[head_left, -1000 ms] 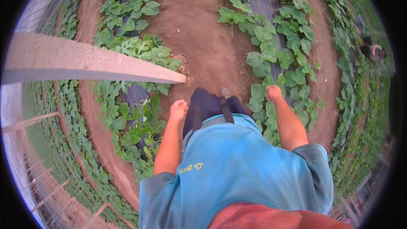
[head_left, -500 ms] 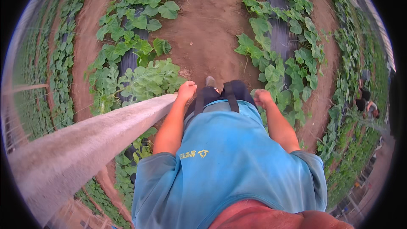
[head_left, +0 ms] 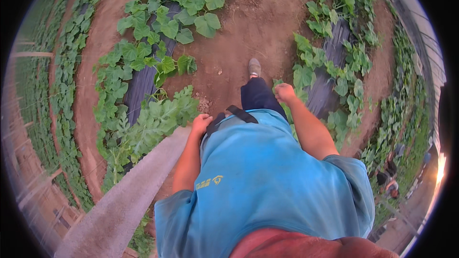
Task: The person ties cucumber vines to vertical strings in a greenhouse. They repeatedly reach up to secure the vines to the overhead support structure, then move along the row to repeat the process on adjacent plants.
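My left hand point(head_left: 202, 123) hangs beside my hip with its fingers loosely curled, and I see nothing in it. It is near the top end of a pale grey concrete post point(head_left: 143, 177) and a leafy plant with lobed leaves point(head_left: 158, 119); the picture does not show whether it touches them. My right hand point(head_left: 285, 93) is held forward in a loose fist, with no object showing in it. Close beyond that hand are the green leaves of the right-hand row point(head_left: 303, 76). One shoe point(head_left: 255, 68) is stretched forward on the soil.
A brown soil path point(head_left: 234, 43) runs ahead between two planted rows. Black plastic film point(head_left: 143, 83) covers the left bed, and more film point(head_left: 327, 74) covers the right one. Further vine rows point(head_left: 67, 67) curve away to the left. Another person point(head_left: 387, 179) is low among the plants at far right.
I have stepped forward, one foot now further ahead. My right hand has swung forward and my left has drawn back. The post has shifted down and back in the view.
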`<state>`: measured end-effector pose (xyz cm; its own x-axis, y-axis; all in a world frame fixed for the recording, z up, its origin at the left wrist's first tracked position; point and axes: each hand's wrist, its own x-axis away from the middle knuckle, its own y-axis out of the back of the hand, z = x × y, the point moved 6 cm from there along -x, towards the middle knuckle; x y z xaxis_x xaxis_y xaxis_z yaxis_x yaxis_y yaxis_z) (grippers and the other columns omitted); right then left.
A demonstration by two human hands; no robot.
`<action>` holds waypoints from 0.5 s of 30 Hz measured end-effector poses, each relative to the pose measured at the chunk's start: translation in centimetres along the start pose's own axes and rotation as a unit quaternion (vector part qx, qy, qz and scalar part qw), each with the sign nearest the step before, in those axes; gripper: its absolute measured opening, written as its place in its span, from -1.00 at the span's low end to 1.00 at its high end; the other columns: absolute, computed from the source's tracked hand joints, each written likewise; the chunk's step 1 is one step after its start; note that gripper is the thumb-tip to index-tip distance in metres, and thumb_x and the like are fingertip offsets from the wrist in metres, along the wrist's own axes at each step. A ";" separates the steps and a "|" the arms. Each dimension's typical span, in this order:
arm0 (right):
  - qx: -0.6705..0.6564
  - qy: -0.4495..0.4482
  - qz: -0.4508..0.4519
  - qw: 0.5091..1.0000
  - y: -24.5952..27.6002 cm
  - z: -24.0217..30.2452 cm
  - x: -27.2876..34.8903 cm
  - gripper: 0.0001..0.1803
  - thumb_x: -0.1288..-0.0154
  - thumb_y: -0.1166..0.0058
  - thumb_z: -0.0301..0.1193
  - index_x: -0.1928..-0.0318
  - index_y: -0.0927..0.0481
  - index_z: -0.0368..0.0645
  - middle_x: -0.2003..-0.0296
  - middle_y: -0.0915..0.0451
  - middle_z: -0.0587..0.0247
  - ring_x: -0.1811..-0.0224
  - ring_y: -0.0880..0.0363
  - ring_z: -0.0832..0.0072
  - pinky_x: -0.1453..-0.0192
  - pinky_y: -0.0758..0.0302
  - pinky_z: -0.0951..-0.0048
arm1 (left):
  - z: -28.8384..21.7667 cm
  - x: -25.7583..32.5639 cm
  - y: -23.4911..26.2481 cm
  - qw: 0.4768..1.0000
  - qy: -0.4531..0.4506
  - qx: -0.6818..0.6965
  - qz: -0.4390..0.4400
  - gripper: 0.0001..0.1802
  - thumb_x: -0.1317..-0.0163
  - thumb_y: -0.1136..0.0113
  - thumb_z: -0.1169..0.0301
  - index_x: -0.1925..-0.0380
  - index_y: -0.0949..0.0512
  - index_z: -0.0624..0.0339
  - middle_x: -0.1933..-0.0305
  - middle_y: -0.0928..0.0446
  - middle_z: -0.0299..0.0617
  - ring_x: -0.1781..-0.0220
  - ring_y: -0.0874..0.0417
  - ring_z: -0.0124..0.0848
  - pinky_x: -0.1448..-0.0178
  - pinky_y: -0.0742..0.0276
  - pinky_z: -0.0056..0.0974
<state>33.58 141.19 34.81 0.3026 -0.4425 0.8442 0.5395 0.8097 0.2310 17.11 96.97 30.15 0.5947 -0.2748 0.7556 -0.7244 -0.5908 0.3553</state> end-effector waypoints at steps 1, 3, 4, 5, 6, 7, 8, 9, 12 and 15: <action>0.032 0.013 0.013 0.999 0.3 2.2 -1.5 -0.80 -0.35 -0.15 -0.40 0.09 -0.66 -0.21 0.41 -0.61 0.29 0.52 -0.57 0.49 0.49 -0.52 0.38 | -2.1 -0.2 0.0 1.000 0.014 0.006 0.009 -0.45 -0.20 -0.45 0.07 0.04 -0.69 0.35 0.09 -0.75 0.04 0.08 -0.76 -0.21 -0.06 -0.63 -0.16; 0.097 0.048 0.018 0.994 1.8 5.9 -3.4 -0.76 -0.32 -0.18 -0.38 0.09 -0.70 -0.25 0.42 -0.64 0.23 0.52 -0.59 0.49 0.51 -0.50 0.37 | -7.3 1.2 -0.4 0.998 0.039 -0.031 0.032 -0.45 -0.18 -0.46 0.04 0.11 -0.70 0.35 0.11 -0.75 0.06 0.08 -0.76 -0.18 -0.06 -0.62 -0.14; 0.150 0.068 0.017 0.986 3.0 8.3 -4.7 -0.73 -0.30 -0.19 -0.35 0.08 -0.71 -0.24 0.37 -0.68 0.15 0.44 -0.65 0.41 0.39 -0.56 0.32 | -12.0 2.0 -0.2 0.996 0.044 -0.073 0.041 -0.46 -0.17 -0.47 0.03 0.14 -0.70 0.35 0.13 -0.75 0.08 0.08 -0.76 -0.15 -0.05 -0.62 -0.13; 0.202 0.088 0.021 0.975 3.7 10.5 -5.6 -0.70 -0.28 -0.20 -0.31 0.08 -0.73 -0.23 0.32 -0.72 0.08 0.36 -0.71 0.32 0.27 -0.61 0.26 | -15.5 2.2 0.0 0.991 0.051 -0.116 0.046 -0.46 -0.16 -0.47 0.02 0.17 -0.70 0.34 0.14 -0.75 0.09 0.09 -0.76 -0.12 -0.04 -0.62 -0.12; 0.253 0.104 0.027 0.962 4.1 11.8 -6.3 -0.67 -0.26 -0.21 -0.27 0.07 -0.74 -0.21 0.26 -0.76 0.00 0.28 -0.77 0.23 0.15 -0.66 0.21 | -17.4 1.9 0.3 0.991 0.045 -0.127 0.025 -0.47 -0.16 -0.47 0.02 0.20 -0.70 0.33 0.15 -0.74 0.10 0.09 -0.76 -0.10 -0.03 -0.62 -0.11; 0.342 0.192 0.015 0.920 4.7 14.6 -6.5 -0.64 -0.24 -0.21 -0.22 0.08 -0.74 -0.21 0.14 -0.75 -0.12 0.04 -0.74 0.05 -0.14 -0.60 0.12 | -18.9 1.5 0.3 0.990 0.041 -0.137 0.005 -0.49 -0.16 -0.47 0.02 0.22 -0.69 0.32 0.16 -0.74 0.11 0.10 -0.76 -0.08 -0.03 -0.62 -0.10; 0.375 0.190 0.022 0.907 5.4 16.3 -7.3 -0.64 -0.25 -0.20 -0.22 0.09 -0.74 -0.22 0.14 -0.74 -0.14 0.01 -0.72 0.01 -0.16 -0.59 0.10 | -20.7 1.2 0.3 0.988 0.035 -0.147 -0.013 -0.50 -0.16 -0.47 0.02 0.25 -0.69 0.31 0.16 -0.73 0.12 0.11 -0.75 -0.06 -0.02 -0.62 -0.09; 0.408 0.188 0.030 0.893 5.9 18.1 -8.3 -0.64 -0.25 -0.20 -0.22 0.09 -0.74 -0.22 0.13 -0.73 -0.15 -0.02 -0.70 -0.03 -0.18 -0.58 0.07 | -22.3 0.8 0.2 0.992 0.046 -0.119 -0.016 -0.50 -0.17 -0.46 0.03 0.21 -0.69 0.30 0.20 -0.72 0.14 0.13 -0.74 0.03 0.00 -0.61 -0.06; 0.438 0.201 0.024 0.876 6.5 21.4 -11.3 -0.66 -0.23 -0.21 -0.23 0.12 -0.71 -0.22 0.13 -0.72 -0.17 -0.03 -0.68 -0.07 -0.14 -0.59 0.05 | -24.8 -1.0 0.1 0.994 0.025 -0.105 -0.025 -0.63 -0.20 -0.45 0.15 0.24 -0.70 0.26 0.32 -0.74 -0.01 0.27 -0.74 -0.13 0.12 -0.61 -0.13; 0.450 0.185 0.034 0.873 5.8 23.8 -13.5 -0.65 -0.23 -0.20 -0.23 0.11 -0.69 -0.22 0.11 -0.71 -0.17 -0.04 -0.67 -0.06 -0.14 -0.59 0.05 | -26.5 -2.1 0.6 0.968 0.112 0.206 0.093 -0.81 -0.25 -0.44 0.35 0.31 -0.70 0.25 0.37 -0.71 -0.19 0.35 -0.65 -0.44 0.22 -0.55 -0.29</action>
<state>13.92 161.06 36.31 0.6330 -0.3412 0.6949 -0.2747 0.7402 0.6137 6.18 117.34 43.33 0.3429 -0.2623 0.9020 -0.5839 -0.8117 -0.0140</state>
